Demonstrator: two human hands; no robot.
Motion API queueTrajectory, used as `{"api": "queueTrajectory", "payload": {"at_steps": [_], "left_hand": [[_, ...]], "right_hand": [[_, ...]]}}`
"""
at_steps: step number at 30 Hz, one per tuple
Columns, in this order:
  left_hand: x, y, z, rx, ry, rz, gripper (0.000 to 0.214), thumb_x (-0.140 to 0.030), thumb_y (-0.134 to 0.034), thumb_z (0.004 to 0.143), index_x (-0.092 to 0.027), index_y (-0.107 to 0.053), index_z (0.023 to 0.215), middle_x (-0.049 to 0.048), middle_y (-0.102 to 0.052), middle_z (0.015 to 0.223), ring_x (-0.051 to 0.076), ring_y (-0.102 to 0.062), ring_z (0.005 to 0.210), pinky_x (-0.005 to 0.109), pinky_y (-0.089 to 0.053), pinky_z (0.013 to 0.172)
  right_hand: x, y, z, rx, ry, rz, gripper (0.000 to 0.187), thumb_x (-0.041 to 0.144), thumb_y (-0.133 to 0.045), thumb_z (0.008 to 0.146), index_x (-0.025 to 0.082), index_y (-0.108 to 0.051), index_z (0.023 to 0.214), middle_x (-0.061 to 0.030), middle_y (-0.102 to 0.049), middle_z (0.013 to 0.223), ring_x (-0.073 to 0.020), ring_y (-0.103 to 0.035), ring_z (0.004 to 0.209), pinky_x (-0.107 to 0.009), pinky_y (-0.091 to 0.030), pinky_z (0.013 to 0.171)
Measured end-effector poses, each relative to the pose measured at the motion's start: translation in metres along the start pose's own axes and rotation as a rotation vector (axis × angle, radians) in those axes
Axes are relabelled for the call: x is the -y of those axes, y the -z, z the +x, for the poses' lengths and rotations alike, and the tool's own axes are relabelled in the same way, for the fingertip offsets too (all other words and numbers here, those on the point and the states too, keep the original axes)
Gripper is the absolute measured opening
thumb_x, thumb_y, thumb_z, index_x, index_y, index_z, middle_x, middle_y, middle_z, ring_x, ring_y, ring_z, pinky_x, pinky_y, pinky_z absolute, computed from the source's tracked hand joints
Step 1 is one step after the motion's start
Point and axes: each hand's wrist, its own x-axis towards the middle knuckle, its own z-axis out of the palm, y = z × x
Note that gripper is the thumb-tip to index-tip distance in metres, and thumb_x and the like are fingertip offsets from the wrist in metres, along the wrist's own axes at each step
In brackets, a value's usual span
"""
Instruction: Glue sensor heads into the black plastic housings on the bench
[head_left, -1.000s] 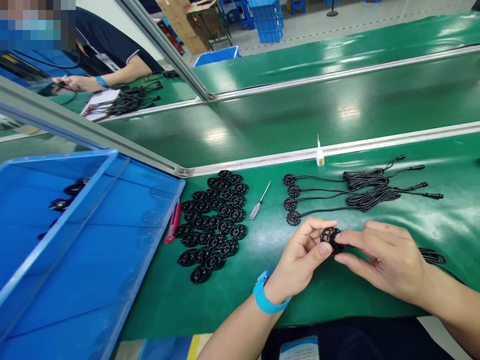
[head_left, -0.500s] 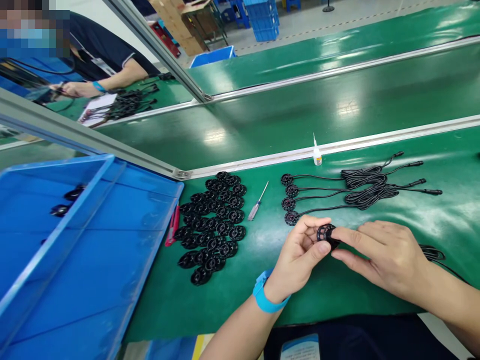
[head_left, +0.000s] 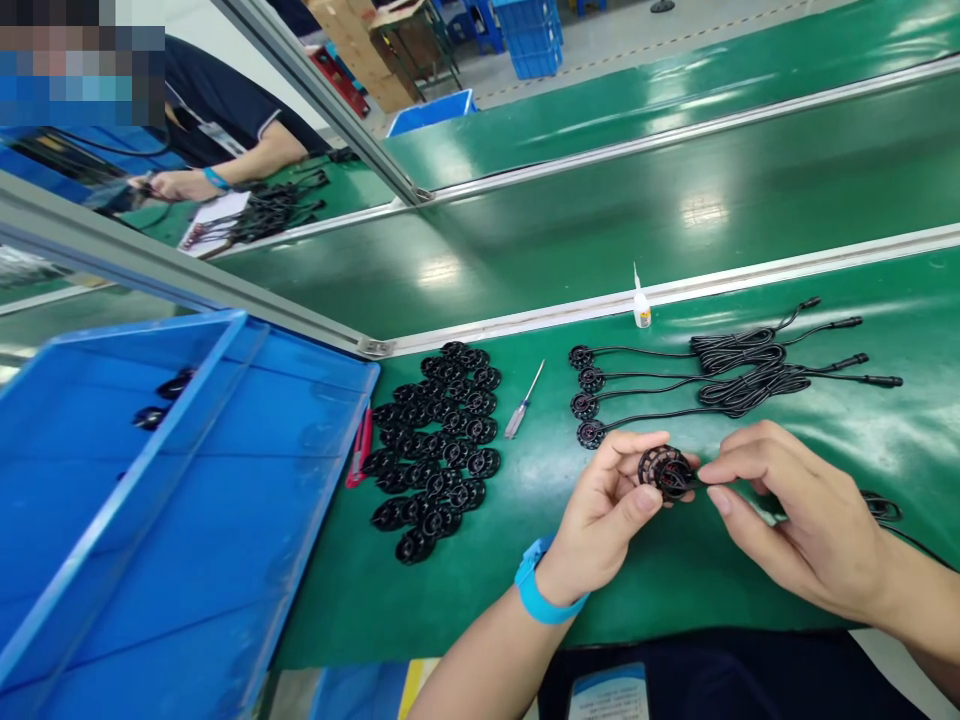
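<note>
In front of me, my left hand point(head_left: 600, 520) is closed round the rim of a black round slotted plastic housing point(head_left: 661, 470), its open face turned towards the right. Thin dark and reddish wires show inside it. My right hand point(head_left: 814, 520) pinches a black cable point(head_left: 698, 478) at the housing's right side with thumb and index finger; most of the cable is hidden by the hand. A coiled black cable point(head_left: 881, 507) shows beyond the right wrist. Above my hands lie several bundled cables point(head_left: 750, 370) with round black housings point(head_left: 584, 405) at their left ends.
Many black round parts point(head_left: 442, 430) cover the mat left of centre, with a screwdriver point(head_left: 525, 400) beside them. Red-handled tool point(head_left: 361, 450) lies against the blue bin point(head_left: 322, 470). A small white bottle point(head_left: 641, 308) stands by the rail. Across the frame, a co-worker's hand point(head_left: 180, 185) handles something dark.
My right hand has drawn back slightly to the right from the housing. The housing has turned so that its open, wired inside shows. The whole view has shifted a little.
</note>
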Motion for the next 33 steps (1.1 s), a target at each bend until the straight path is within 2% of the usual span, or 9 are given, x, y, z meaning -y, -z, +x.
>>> {"api": "queueTrajectory", "payload": {"at_steps": [5,10,14,19,23,28,33], "left_hand": [[-0.002,-0.001,0.0,-0.002,-0.032,0.01,0.035,-0.031,-0.069,0.096,-0.029,-0.063,0.131,0.0077,-0.075,0.125,0.015,-0.072,0.1,0.027,-0.055,0.091],[-0.007,-0.007,0.001,-0.021,-0.025,0.049,0.036,-0.028,-0.066,0.098,-0.031,-0.062,0.134,0.0062,-0.073,0.134,0.014,-0.07,0.111,0.023,-0.053,0.095],[-0.009,-0.01,0.001,-0.08,-0.013,0.098,0.041,-0.031,-0.07,0.096,-0.028,-0.061,0.135,0.0075,-0.074,0.132,0.012,-0.071,0.105,0.019,-0.054,0.091],[-0.007,-0.013,0.0,-0.177,0.029,0.129,0.029,-0.024,-0.068,0.097,-0.028,-0.065,0.126,0.004,-0.078,0.124,0.011,-0.073,0.1,0.018,-0.057,0.086],[-0.008,-0.014,0.001,-0.157,-0.003,0.139,0.027,-0.021,-0.068,0.096,-0.029,-0.069,0.122,0.0038,-0.075,0.126,0.015,-0.071,0.105,0.024,-0.061,0.088],[-0.009,-0.014,0.001,-0.124,-0.009,0.156,0.03,-0.018,-0.067,0.095,-0.03,-0.072,0.122,0.0036,-0.075,0.126,0.017,-0.07,0.113,0.026,-0.059,0.095],[-0.006,-0.016,-0.004,-0.167,0.014,0.285,0.034,-0.018,-0.067,0.094,-0.028,-0.071,0.126,0.006,-0.077,0.118,0.016,-0.072,0.102,0.023,-0.06,0.085]], "right_hand": [[-0.003,-0.001,-0.003,-0.024,0.046,-0.097,0.018,0.008,-0.059,0.095,0.018,-0.062,0.109,-0.0043,-0.065,0.094,-0.0138,-0.063,0.086,-0.029,-0.055,0.075],[-0.006,-0.001,-0.001,-0.042,0.102,-0.191,0.019,0.004,-0.063,0.092,0.015,-0.065,0.107,-0.0048,-0.064,0.093,-0.013,-0.058,0.081,-0.03,-0.051,0.073],[-0.007,-0.003,-0.002,-0.041,0.187,-0.265,0.021,0.0,-0.066,0.088,0.01,-0.067,0.107,-0.0074,-0.067,0.092,-0.0142,-0.056,0.078,-0.031,-0.05,0.068],[-0.007,-0.005,-0.006,-0.021,0.26,-0.335,0.026,0.003,-0.069,0.088,0.008,-0.069,0.113,-0.0099,-0.07,0.094,-0.0174,-0.057,0.078,-0.035,-0.05,0.066],[-0.008,-0.006,-0.004,-0.038,0.215,-0.302,0.027,0.001,-0.071,0.086,0.008,-0.069,0.111,-0.0091,-0.071,0.093,-0.0155,-0.059,0.078,-0.032,-0.051,0.067],[-0.009,-0.008,-0.001,-0.027,0.135,-0.229,0.015,0.009,-0.07,0.09,0.011,-0.068,0.105,-0.0076,-0.07,0.09,-0.0134,-0.062,0.08,-0.029,-0.054,0.072],[-0.008,-0.01,-0.001,-0.082,0.162,-0.257,0.014,0.008,-0.071,0.089,0.014,-0.066,0.1,-0.0064,-0.072,0.085,-0.0131,-0.064,0.073,-0.028,-0.053,0.066]]}}
